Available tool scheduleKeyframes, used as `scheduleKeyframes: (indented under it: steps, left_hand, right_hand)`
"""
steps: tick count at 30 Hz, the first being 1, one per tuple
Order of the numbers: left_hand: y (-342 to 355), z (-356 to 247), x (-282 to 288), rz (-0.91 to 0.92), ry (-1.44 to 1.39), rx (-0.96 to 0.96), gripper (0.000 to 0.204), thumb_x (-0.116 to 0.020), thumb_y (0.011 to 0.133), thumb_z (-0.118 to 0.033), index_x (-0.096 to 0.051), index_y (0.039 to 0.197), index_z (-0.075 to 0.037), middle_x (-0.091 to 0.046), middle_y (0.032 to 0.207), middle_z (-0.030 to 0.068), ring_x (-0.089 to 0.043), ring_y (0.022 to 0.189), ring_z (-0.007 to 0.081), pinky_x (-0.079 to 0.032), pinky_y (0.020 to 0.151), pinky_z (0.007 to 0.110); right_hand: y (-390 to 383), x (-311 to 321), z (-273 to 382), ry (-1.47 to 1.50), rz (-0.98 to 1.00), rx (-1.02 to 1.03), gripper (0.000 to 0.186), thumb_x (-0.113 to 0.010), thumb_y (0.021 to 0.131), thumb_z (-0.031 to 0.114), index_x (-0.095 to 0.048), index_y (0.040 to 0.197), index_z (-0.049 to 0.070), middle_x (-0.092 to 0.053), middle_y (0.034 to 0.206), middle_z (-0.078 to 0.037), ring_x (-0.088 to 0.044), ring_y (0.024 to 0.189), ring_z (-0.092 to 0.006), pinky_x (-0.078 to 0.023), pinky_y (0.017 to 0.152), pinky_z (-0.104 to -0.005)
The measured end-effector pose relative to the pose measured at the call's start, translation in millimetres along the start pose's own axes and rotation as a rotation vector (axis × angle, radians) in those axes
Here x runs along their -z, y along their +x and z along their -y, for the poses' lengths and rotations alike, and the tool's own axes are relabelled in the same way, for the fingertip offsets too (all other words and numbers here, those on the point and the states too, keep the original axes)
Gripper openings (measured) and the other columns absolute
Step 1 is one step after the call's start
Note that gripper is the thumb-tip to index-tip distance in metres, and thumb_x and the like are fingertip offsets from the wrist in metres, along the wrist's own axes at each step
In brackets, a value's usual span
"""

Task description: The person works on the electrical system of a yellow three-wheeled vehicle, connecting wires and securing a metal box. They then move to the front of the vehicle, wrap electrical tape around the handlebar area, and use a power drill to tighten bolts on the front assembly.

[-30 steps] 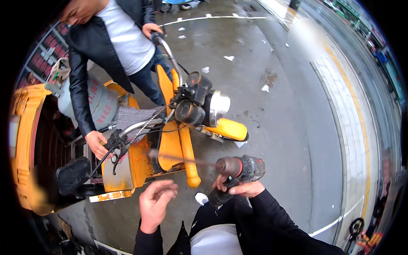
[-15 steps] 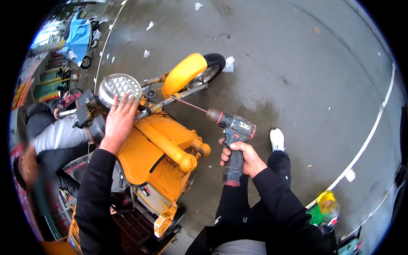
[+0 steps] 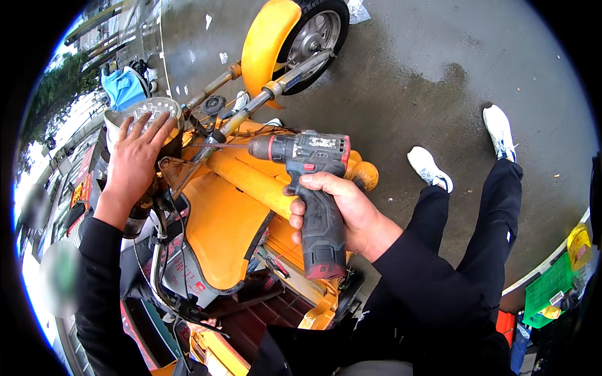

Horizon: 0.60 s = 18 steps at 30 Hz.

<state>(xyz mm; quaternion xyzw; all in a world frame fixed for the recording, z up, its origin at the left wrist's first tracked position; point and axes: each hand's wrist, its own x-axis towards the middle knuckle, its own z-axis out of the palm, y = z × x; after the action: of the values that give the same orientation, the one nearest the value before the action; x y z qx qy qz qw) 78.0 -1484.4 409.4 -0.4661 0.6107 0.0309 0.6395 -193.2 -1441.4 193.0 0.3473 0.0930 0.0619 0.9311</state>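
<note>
My left hand [image 3: 133, 163] lies with spread fingers on the round, clear-lensed headlight [image 3: 149, 110] of a yellow three-wheeler. In my right hand [image 3: 354, 210] is a grey and red cordless drill [image 3: 313, 149], gripped by its handle and held level. Its long thin bit [image 3: 229, 146] points left, over the fork and toward the rusty bracket [image 3: 179, 170] below the headlight. The tip's contact with the bracket cannot be made out. Under the drill runs a thick yellow tube [image 3: 251, 186] in front of the yellow front panel [image 3: 216, 229].
Ahead are the front wheel [image 3: 316, 37] and its yellow fender [image 3: 266, 47]. Cables and the handlebar [image 3: 160, 250] hang near my left forearm. A dark red cargo bed [image 3: 257, 313] lies behind the panel. A green crate [image 3: 549, 288] stands at the right, on wet ground.
The drill has moved left and up, its bit going from beside the fender to near the headlight bracket. My left hand stays on the headlight. The view has shifted closer to the three-wheeler.
</note>
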Motion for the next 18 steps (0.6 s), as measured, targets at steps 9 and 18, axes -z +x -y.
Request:
scheduleKeyframes:
  steps: [9, 18]
  left_hand:
    - [-4, 5, -6, -0.125, -0.101, -0.043, 0.072, -0.061, 0.068, 0.007, -0.049, 0.137, -0.011, -0.052, 0.141, 0.0055, -0.047, 0.131, 0.0316, -0.036, 0.108, 0.044]
    - [-4, 4, -11, -0.137, -0.125, -0.023, 0.074, -0.065, 0.067, 0.009, -0.048, 0.137, -0.012, -0.052, 0.142, 0.0053, -0.044, 0.134, 0.0321, -0.033, 0.111, 0.044]
  right_hand:
    - [10, -16, -31, 0.115, 0.033, 0.046, 0.036, -0.059, 0.09, 0.028, -0.049, 0.111, 0.0, -0.06, 0.077, -0.007, -0.061, 0.074, -0.0224, -0.055, 0.071, -0.0415]
    - [11, -18, -51, 0.184, 0.051, 0.051, 0.032, -0.058, 0.09, 0.029, -0.05, 0.108, 0.003, -0.06, 0.077, -0.008, -0.062, 0.072, -0.0239, -0.054, 0.07, -0.0423]
